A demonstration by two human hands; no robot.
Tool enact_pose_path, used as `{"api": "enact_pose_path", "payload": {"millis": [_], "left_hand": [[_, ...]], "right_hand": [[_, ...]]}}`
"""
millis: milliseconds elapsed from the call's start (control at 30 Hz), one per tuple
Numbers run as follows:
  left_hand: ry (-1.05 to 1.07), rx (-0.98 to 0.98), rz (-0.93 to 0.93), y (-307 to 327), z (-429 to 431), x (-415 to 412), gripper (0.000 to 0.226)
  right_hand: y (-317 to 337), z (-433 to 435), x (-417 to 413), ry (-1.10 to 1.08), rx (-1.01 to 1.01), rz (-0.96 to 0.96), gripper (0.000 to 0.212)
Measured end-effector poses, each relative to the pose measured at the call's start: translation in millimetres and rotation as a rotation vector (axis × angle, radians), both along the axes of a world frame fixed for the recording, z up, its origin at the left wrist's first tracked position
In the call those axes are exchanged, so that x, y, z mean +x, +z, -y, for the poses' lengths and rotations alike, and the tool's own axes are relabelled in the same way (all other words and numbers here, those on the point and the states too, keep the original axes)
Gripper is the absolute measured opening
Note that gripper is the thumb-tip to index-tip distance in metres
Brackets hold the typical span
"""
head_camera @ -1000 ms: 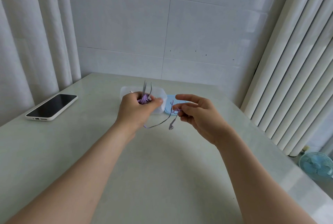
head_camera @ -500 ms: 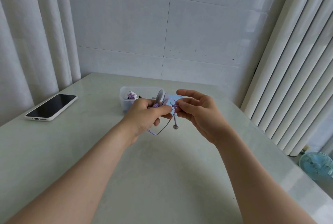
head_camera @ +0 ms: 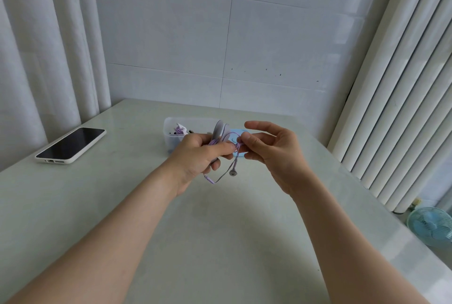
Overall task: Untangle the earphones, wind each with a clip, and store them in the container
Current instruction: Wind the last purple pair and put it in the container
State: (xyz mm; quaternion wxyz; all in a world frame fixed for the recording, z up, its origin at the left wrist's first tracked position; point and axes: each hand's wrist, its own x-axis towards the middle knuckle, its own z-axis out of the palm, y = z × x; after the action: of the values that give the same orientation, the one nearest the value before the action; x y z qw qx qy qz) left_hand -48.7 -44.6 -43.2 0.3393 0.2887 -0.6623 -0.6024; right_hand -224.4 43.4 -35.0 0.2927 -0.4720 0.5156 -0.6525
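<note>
Having left the container [head_camera: 168, 140] it was covering 1 second ago, the left hand [head_camera: 199, 157] is now meeting the right hand [head_camera: 274, 154] just in front of it, above the desk [head_camera: 220, 242]. Its fingers are curling round a grey winding clip [head_camera: 220, 130] and the purple earphone cable [head_camera: 220, 178]. The right thumb and forefinger are pinching that cable beside the clip, the other fingers spreading loosely. 1 earbud [head_camera: 232, 173] is dangling below both hands. The container is sitting near the desk's far edge, a phone [head_camera: 71, 144] lying by its left edge.
</note>
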Motion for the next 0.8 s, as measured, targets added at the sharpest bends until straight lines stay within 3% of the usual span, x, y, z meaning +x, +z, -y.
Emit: {"api": "enact_pose_path", "payload": {"millis": [333,567,800], "left_hand": [[0.14,-0.246,-0.021,-4.1,-3.1,-3.2,0.014],[0.2,-0.338,-0.058,-5.9,-4.1,-4.5,0.019],[0.287,-0.267,-0.077,-9.4,2.0,-5.4,0.018]], "right_hand": [[-4.6,4.2,6.0,-0.103,0.019,-0.129,0.03],[-4.7,5.4,12.5,-0.078,-0.026,-0.089,0.023],[-11.4,7.3,8.2,-0.29,0.034,-0.504,0.011]]}}
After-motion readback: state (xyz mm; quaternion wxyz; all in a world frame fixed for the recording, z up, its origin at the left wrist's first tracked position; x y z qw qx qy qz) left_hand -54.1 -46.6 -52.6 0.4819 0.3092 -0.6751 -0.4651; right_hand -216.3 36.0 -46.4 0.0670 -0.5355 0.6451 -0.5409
